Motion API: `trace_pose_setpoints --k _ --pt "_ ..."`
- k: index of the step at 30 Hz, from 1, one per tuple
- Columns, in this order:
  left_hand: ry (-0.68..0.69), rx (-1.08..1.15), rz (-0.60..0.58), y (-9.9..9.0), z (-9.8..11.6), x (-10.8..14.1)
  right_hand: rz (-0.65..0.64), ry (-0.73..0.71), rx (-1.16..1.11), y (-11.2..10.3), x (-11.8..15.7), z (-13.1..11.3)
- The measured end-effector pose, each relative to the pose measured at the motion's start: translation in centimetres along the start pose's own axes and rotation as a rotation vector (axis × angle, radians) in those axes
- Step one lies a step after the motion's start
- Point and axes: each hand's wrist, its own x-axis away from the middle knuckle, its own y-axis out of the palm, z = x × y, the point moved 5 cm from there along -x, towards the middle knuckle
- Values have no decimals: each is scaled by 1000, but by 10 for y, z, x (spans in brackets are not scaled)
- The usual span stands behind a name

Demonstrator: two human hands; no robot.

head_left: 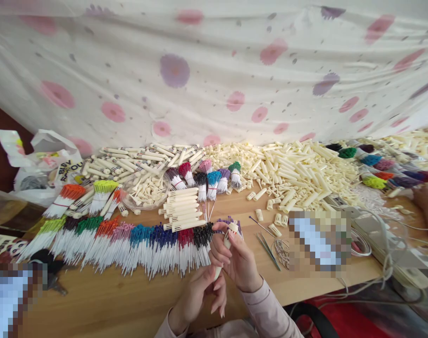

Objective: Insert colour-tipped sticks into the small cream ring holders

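Observation:
Both of my hands meet at the front edge of the table around one cream plastic pen barrel (217,272). My left hand (197,292) grips its lower end between thumb and fingers. Near the top, my right hand (242,263) is closed around it, thumb and index finger at the slotted end, where small coloured marks show. Purple-tipped refills (225,219) lie just behind my right hand. Black-tipped refills (201,234) lie beside them, in a long row of white refills sorted by tip colour. Several cream barrels (182,209) are stacked behind that row.
Loose cream pen parts (291,169) are heaped along the curtain. A clear dish (143,190) holds small cream pieces. Tweezers (269,251), rubber bands (281,251) and a blurred-out phone (315,241) lie to the right, near a cabled power strip (369,239). Another person's hand (427,204) is at far right.

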Motion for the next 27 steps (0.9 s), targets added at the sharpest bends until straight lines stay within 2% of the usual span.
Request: trace_pose_setpoints --k 7,15,21,27 --pt "-4 15 -17 4 -5 -1 4 -2 -33 0 2 -2" --pt "-29 -52 -4 -1 -13 -5 -16 59 -80 -3 1 -2" --pt "-55 -177 39 -2 -6 -2 -130 164 -158 -13 -4 0" --pt "-79 -286 80 4 -1 -4 -133 125 -240 -18 -1 -4"
